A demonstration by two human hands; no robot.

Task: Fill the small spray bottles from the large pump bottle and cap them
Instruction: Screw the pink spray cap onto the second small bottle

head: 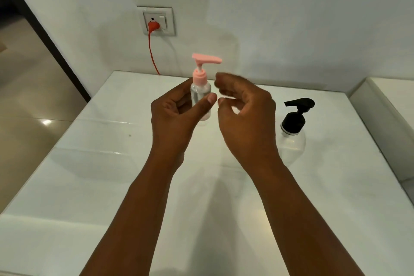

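A small clear bottle (200, 94) with a pink pump top stands upright above the white table (100, 163). My left hand (177, 114) grips its body, thumb across the front and fingers behind. My right hand (244, 110) hovers just to the right of the bottle with its fingers loosely curled, holding nothing and slightly blurred. The large clear pump bottle (292, 134) with a black pump head stands on the table to the right, apart from both hands.
A wall socket (158, 21) with a red plug and cord sits on the wall behind the table. A raised white ledge (385, 105) borders the table's right side. The floor drops away to the left.
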